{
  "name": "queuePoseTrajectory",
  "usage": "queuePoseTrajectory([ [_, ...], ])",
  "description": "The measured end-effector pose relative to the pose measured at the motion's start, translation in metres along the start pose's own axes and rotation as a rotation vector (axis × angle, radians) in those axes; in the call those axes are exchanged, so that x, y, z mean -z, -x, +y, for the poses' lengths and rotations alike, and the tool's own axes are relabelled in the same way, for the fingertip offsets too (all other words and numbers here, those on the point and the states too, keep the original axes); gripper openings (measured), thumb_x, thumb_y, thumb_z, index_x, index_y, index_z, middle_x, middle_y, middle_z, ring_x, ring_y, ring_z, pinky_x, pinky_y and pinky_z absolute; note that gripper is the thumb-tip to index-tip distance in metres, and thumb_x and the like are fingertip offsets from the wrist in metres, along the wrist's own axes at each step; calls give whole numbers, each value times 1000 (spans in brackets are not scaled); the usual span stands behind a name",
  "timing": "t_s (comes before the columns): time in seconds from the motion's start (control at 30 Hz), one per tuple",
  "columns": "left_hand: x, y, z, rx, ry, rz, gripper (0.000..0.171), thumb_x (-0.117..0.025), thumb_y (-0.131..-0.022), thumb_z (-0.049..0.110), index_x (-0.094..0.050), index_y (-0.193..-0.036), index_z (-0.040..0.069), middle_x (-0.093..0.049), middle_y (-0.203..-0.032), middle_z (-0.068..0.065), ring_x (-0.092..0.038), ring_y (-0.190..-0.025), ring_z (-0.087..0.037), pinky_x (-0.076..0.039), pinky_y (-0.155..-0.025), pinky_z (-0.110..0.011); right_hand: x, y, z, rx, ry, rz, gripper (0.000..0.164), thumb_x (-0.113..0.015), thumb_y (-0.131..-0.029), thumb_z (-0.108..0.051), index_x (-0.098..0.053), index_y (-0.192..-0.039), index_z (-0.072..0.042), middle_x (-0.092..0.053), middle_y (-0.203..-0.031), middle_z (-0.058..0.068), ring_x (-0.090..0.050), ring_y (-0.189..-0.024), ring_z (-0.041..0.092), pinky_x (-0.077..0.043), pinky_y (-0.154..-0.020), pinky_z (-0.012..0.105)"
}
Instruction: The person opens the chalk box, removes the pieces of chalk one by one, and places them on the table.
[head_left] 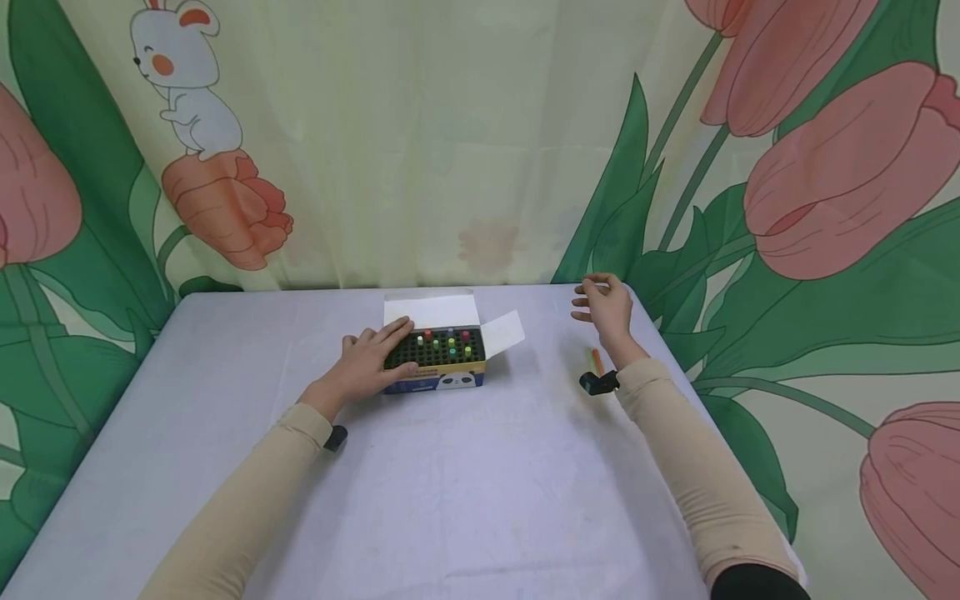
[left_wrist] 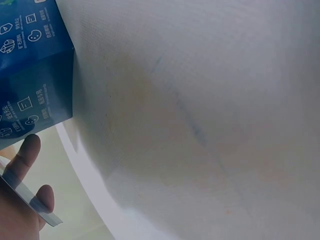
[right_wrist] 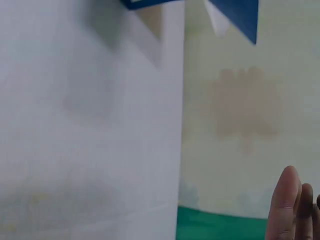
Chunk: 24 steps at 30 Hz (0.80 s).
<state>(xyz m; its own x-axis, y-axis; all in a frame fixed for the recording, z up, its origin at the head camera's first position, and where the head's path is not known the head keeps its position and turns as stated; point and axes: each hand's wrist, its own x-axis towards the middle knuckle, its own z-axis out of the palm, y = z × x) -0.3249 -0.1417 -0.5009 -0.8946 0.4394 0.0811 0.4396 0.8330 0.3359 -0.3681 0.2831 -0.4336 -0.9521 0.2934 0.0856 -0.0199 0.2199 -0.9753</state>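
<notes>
A blue and yellow box [head_left: 435,382] with a panda picture stands on the table, its lid up. In its black tray of holes [head_left: 405,357] sit several short coloured sticks [head_left: 452,343]; their exact kind is too small to tell. My left hand [head_left: 358,367] rests on the box's left end, fingers stretched over the top and thumb along the front edge. The left wrist view shows the blue side of the box [left_wrist: 35,65] beside the fingers. Raised above the table's far right, my right hand [head_left: 609,312] has loosely bent fingers and no visible object in them.
An orange stick [head_left: 597,361] lies beneath the right wrist, with a pale greenish one [head_left: 589,358] beside it. The box's white side flap [head_left: 502,333] sticks out to the right. Behind the white-covered table [head_left: 465,483] hangs a printed curtain [head_left: 420,150].
</notes>
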Motion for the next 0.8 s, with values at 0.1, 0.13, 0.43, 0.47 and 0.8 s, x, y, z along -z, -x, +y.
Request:
queuePoseTrajectory([
  [0.1, 0, -1, -1, -2, -4, 4, 87, -50, -98, 71, -21, -168, 27, -21, -173, 2, -51, -122, -34, -31, -95, -61, -16, 7, -19, 1, -113, -20, 43, -55, -109, -29, -48, -145, -7, -66, -106, 2, -73, -86, 18, -61, -66, 27],
  [0.13, 0, -1, -2, -4, -5, 6, 87, -50, -98, 71, -21, -167, 27, -21, -173, 1, -51, -122, -35, -31, -95, -61, -22, 9, -24, 6, -141, -26, 43, -55, -108, -28, -46, -145, -7, -65, -106, 1, -73, -85, 19, -61, -65, 27],
  [0.43, -1, -2, -1, 3, -7, 0, 85, -51, -99, 70, -21, -167, 28, -22, -173, 3, -51, -122, -35, -31, -95, -61, -79, 26, -39, 181, -79, -154, 37, -59, -107, -28, -51, -139, -12, -68, -114, 17, -73, -83, 29, -61, -63, 32],
  [0.47, -1, -2, -1, 4, -7, -1, 85, -51, -99, 70, -21, -167, 28, -22, -173, 3, -51, -123, -35, -31, -96, -61, -85, 28, -39, 208, -45, -175, 36, -59, -107, -28, -52, -139, -13, -69, -113, 17, -74, -85, 33, -61, -63, 32],
  [0.8, -1, -2, 1, 11, -2, -3, 85, -53, -99, 68, -21, -167, 27, -21, -173, 3, -50, -124, -36, -30, -97, -62, -116, 48, -27, 316, 294, -366, 37, -60, -107, -27, -55, -141, -16, -72, -112, 13, -75, -81, 29, -61, -68, 33],
])
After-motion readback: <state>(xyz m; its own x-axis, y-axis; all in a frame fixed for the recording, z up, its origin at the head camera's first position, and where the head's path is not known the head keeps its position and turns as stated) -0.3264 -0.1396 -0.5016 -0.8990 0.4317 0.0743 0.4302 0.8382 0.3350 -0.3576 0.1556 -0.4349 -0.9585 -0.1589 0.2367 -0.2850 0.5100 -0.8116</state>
